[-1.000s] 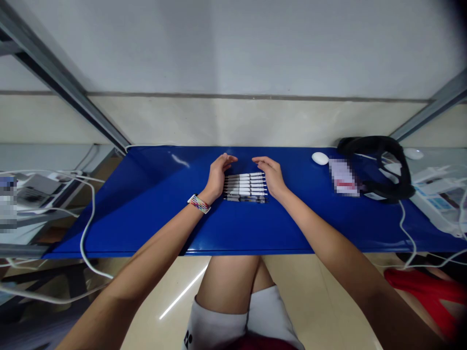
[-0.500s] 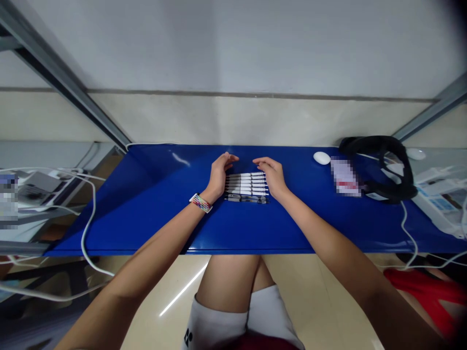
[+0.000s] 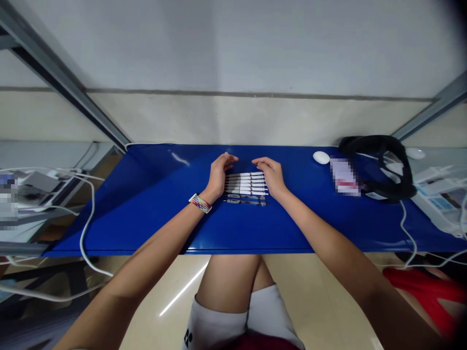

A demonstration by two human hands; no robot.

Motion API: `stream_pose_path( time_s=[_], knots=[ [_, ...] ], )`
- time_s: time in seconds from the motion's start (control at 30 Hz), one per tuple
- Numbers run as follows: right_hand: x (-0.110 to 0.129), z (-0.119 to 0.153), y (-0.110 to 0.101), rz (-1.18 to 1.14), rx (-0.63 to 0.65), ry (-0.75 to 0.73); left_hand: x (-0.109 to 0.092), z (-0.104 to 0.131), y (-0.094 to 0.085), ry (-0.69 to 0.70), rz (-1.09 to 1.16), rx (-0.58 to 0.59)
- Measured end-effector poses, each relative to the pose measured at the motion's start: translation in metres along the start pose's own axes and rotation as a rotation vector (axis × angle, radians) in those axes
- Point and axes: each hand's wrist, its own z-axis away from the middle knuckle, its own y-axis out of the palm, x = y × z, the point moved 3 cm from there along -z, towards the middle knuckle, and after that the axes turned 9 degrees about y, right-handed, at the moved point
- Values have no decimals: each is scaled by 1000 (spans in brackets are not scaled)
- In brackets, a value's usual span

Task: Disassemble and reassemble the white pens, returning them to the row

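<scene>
Several white-barrelled pens lie side by side in a row on the blue table. Along the near side of the row are darker, see-through pens, a little apart from the white ones. My left hand rests at the left ends of the pens, its fingers reaching forward and curving inward. At the right ends sits my right hand, cupped the same way with its fingers stretched out to the left. Neither hand is closed around a pen. The palms cover some pen tips.
To the right lie a white computer mouse, a blurred-out phone-like item and a black headset with a strap. White cables hang over the table's left end. A person's red clothing shows at lower right.
The dark pens at the near side have spread slightly apart and toward me. Both hands stay almost where they were.
</scene>
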Motion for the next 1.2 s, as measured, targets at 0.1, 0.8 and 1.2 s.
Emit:
stream_pose_path(
  time_s=[0.1, 0.8, 1.2],
  knots=[
    [1, 1, 1, 13, -6, -10, 0, 0, 0, 0, -5, 7],
    [5, 8, 3, 34, 15, -28, -3, 7, 2, -59, 29, 47],
    [10, 13, 3, 155, 6, -91, -11, 11, 5, -39, -23, 61]
  ],
)
